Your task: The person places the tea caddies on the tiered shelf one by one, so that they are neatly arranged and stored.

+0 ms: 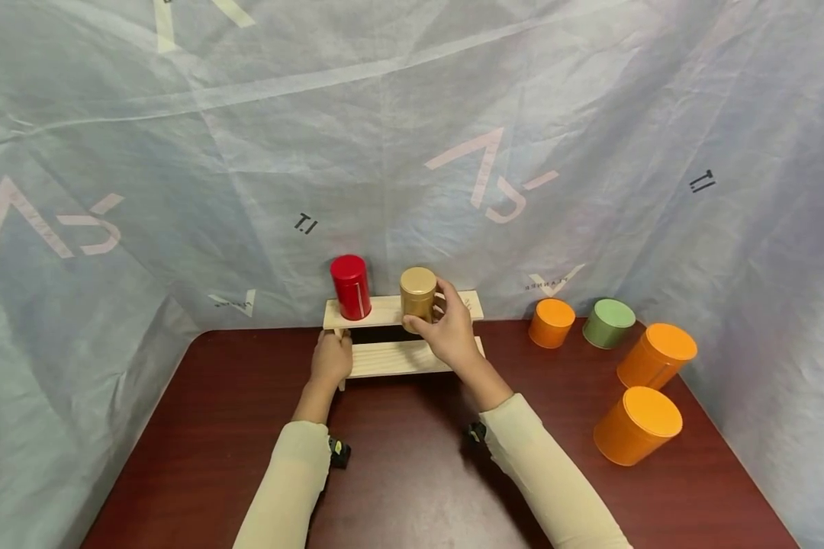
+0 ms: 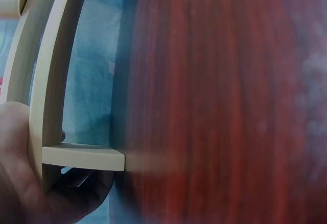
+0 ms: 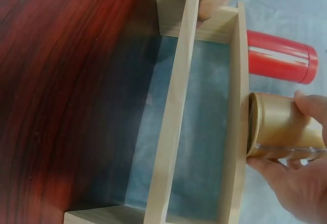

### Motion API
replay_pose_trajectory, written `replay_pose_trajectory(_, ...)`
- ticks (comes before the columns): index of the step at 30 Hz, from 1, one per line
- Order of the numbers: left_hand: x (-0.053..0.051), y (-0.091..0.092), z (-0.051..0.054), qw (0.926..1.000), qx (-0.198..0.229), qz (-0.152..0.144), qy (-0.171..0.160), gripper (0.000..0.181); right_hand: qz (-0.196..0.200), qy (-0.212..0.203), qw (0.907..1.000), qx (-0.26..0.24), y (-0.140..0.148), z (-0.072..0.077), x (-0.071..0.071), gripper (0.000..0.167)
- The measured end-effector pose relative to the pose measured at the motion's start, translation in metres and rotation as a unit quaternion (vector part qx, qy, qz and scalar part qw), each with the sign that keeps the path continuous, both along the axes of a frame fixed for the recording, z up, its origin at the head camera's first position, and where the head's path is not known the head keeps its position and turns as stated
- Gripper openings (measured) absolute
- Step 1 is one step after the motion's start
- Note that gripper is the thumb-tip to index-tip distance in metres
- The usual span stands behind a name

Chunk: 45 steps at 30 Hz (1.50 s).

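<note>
A two-tier wooden shelf (image 1: 391,360) stands at the back of the table. My left hand (image 1: 332,358) grips its left end; the left wrist view shows this hand (image 2: 20,168) around the wooden side, near a short crosspiece. With thumb and fingers, my right hand (image 1: 455,333) holds a gold tin (image 1: 419,284) upright at the upper board. In the right wrist view the gold tin's (image 3: 283,124) base is right at that board; whether its whole base rests there I cannot tell. A red tin (image 1: 351,288) stands on the upper board, left of the gold one.
On the table's right side stand a small orange tin (image 1: 551,324), a green tin (image 1: 608,324) and two larger orange tins (image 1: 648,362), (image 1: 628,435). A grey cloth (image 1: 384,175) hangs behind the dark red wooden table (image 1: 398,473).
</note>
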<state>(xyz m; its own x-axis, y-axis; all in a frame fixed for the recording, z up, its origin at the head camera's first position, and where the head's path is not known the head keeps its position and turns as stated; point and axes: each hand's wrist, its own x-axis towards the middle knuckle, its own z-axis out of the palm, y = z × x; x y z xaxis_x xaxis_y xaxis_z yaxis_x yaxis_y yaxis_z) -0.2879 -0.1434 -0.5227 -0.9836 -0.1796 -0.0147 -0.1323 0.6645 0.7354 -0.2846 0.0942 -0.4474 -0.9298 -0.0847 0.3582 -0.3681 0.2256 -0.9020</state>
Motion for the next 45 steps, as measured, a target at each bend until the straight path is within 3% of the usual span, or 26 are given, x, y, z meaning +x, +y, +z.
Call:
replay_pose_trajectory(9,0.000,0.002,-0.001,0.9999,-0.001,-0.001,-0.015,0.047,0.002,0.002,0.9998,0.021,-0.007,0.000,-0.010,0.087)
replay_pose_trajectory(19,-0.001,-0.002,0.003,1.0000,0.003,0.005,0.007,0.048,0.007,0.002,0.9992,0.039,-0.018,0.001,-0.024,0.088)
replay_pose_trajectory(25,-0.002,-0.003,0.001,1.0000,0.001,0.005,0.004,0.049,0.007,-0.017,0.9989,0.043,-0.022,-0.004,-0.030,0.088)
replay_pose_trajectory(35,-0.002,0.002,-0.002,1.0000,0.003,0.001,0.006,0.051,-0.055,0.002,0.9966,0.061,-0.028,-0.014,-0.036,0.077)
replay_pose_trajectory(45,0.000,0.002,-0.002,0.9999,-0.001,0.005,0.015,0.045,-0.121,0.044,0.9860,0.107,-0.042,-0.019,-0.036,0.069)
